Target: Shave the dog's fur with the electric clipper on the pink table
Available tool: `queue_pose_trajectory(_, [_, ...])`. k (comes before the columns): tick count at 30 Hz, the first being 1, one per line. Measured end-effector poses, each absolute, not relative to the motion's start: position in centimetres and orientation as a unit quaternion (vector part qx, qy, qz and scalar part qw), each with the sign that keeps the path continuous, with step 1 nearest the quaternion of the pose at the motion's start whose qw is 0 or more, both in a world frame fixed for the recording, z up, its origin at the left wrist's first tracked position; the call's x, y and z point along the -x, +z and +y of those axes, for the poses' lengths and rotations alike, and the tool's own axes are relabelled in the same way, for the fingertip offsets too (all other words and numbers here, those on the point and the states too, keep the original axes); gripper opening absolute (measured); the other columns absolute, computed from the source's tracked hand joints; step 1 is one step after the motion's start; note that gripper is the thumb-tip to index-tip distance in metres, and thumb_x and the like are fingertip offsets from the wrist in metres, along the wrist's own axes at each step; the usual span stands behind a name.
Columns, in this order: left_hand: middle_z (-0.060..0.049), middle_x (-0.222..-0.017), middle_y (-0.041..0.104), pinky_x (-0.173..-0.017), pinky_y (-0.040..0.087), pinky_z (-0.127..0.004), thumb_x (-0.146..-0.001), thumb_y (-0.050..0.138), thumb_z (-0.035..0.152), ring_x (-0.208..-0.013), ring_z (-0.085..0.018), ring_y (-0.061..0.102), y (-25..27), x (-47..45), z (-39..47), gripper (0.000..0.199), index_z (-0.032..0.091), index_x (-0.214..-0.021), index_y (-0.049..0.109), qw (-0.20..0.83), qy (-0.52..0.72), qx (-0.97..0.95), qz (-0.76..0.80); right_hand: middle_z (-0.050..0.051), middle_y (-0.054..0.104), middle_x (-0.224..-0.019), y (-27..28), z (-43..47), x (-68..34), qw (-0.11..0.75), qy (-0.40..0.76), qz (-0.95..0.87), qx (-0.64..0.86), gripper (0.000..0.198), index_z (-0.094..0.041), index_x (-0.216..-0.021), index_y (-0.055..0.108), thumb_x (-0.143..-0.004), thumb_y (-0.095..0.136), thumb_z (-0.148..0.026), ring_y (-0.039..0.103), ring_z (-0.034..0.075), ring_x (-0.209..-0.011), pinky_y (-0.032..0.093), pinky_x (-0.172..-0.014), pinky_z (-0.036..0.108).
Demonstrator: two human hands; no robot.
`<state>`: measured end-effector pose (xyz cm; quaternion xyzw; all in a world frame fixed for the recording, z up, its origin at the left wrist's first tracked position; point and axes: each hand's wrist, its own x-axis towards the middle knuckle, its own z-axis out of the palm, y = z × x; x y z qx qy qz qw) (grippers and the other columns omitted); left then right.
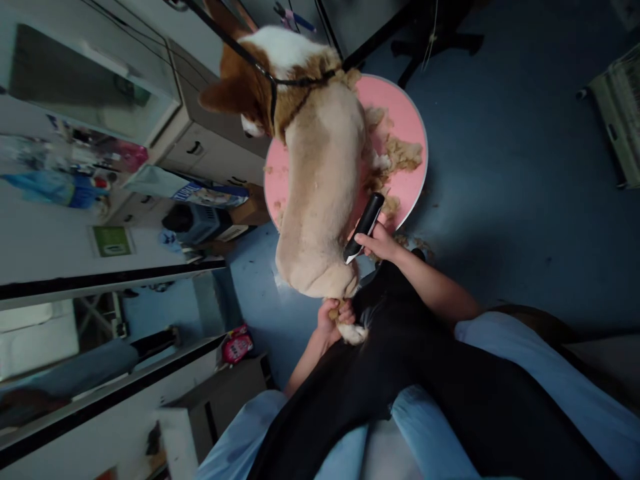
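A brown and white dog (323, 180) stands on a round pink table (411, 117), its back and rump shorn short and its head turned to the left. My right hand (380, 243) is wrapped round a black hair clipper (370, 215), whose pale head meets the dog's hip. At the rear of the dog, my left hand (329, 321) grips a hind leg, and the white paw (354, 333) sticks out below my fingers. A black strap (300, 82) runs around the dog's neck and shoulders.
Cut tan fur (404, 155) lies in clumps on the table's right side, with more on the floor. Drawers (193, 148) and a pet carrier (200, 223) stand on the left. A black wheeled base (440, 43) is at the back, and a wheeled crate (617, 113) at far right.
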<state>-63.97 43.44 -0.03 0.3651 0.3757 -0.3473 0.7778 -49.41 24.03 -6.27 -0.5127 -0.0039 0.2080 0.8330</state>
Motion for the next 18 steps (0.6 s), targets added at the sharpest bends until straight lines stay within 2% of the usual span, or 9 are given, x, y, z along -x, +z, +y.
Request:
queue_pose_trajectory(6, [0.008,-0.051,0.023,-0.042,0.03,-0.02,-0.057,0.072,0.034,-0.041,-0.003,0.023,-0.1,63.8,43.1,0.05,0.023,-0.056,0.023,0.774,-0.356,-0.359,0.382,-0.006,0.052,-0.05,-6.1,24.4,47.5,0.825,0.178,0.013,0.536,0.048,-0.022,-0.074,0.055,-0.077,0.073,-0.068,0.045,0.008,-0.038,0.036,-0.036,0.023])
queue_pose_trajectory(12, [0.009,-0.052,0.022,-0.044,0.031,-0.02,-0.06,0.07,0.032,-0.041,-0.004,0.024,-0.1,63.8,42.6,0.049,0.023,-0.059,0.022,0.77,-0.353,-0.348,0.402,-0.007,0.051,-0.045,-5.9,24.0,48.8,0.8,0.196,-0.001,0.566,0.045,-0.023,-0.071,0.054,-0.078,0.073,-0.063,0.046,0.01,-0.039,0.037,-0.036,0.023])
queue_pose_trajectory(18, [0.008,-0.053,0.024,-0.043,0.027,-0.021,-0.058,0.069,0.03,-0.041,-0.004,0.025,-0.4,63.7,42.2,0.043,0.023,-0.059,0.026,0.77,-0.354,-0.341,0.407,-0.006,0.054,-0.048,-5.4,21.9,50.2,0.795,0.193,-0.019,0.575,0.043,-0.021,-0.068,0.053,-0.078,0.07,-0.06,0.048,0.008,-0.039,0.037,-0.038,0.02])
